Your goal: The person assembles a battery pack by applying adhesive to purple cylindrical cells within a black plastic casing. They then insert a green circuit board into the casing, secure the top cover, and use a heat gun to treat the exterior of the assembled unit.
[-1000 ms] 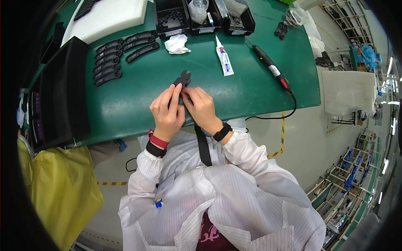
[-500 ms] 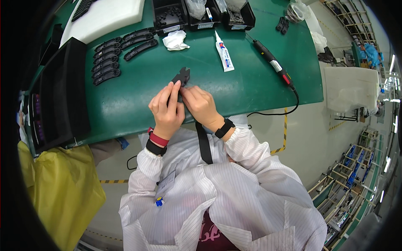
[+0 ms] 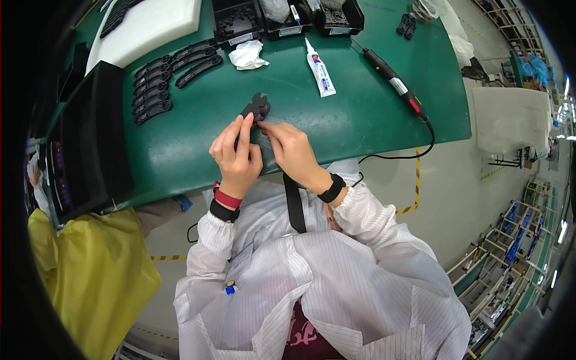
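Over the green table, a black plastic part [image 3: 258, 105] with a notched far end is gripped by my left hand [image 3: 236, 147]. Its lower portion is hidden behind my fingers. My right hand [image 3: 293, 147] is closed in a pinch at the part's right side, thumb and forefinger together. Whatever lies between those fingertips is too small to make out. Beyond my hands lie a crumpled white tissue [image 3: 248, 56] and a white tube with a pointed nozzle [image 3: 321, 73]. Farther right rests an electric screwdriver [image 3: 393, 83] with a black cord.
Curved black parts [image 3: 152, 90] lie in rows at the left. Black bins [image 3: 239, 39] of small pieces line the far side. A large black box [image 3: 90, 138] and a yellow-clad person [image 3: 102, 270] are at left. White foam [image 3: 156, 30] sits behind.
My right hand has shifted slightly, its fingertips moving up along the part's right side. The part stays in my left hand. The whole view has turned a little.
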### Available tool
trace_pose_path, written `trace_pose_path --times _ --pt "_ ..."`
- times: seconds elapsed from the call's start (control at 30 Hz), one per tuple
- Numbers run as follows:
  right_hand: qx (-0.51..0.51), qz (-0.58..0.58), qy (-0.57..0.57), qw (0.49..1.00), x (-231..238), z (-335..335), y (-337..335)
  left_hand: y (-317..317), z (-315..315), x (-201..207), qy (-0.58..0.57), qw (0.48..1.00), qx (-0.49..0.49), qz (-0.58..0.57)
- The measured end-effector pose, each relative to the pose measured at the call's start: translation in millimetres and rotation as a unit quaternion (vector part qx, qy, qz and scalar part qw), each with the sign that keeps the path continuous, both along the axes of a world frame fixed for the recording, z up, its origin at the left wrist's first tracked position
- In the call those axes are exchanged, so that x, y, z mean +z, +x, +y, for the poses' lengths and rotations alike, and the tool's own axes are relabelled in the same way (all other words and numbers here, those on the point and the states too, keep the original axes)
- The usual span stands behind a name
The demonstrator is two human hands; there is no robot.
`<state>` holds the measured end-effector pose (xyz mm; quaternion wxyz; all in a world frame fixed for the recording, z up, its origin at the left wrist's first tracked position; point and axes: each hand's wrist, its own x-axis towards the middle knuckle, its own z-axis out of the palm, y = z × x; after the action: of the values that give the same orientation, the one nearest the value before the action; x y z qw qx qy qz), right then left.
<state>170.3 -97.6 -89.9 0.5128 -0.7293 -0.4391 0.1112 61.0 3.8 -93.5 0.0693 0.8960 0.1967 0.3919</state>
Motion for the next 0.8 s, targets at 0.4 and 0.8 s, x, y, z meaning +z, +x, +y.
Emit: trace_pose_path --times 0.4,0.8 --pt "-0.206 0.226 0.065 0.950 17.3 -33.1 60.2 -0.1 -3.2 8.3 -0.008 1.000 0.005 0.020" --pt "-0.235 0.653 0.321 0.644 -42.2 -100.9 249.9 0.3 -6.2 6.2 0.016 1.000 0.000 0.000"
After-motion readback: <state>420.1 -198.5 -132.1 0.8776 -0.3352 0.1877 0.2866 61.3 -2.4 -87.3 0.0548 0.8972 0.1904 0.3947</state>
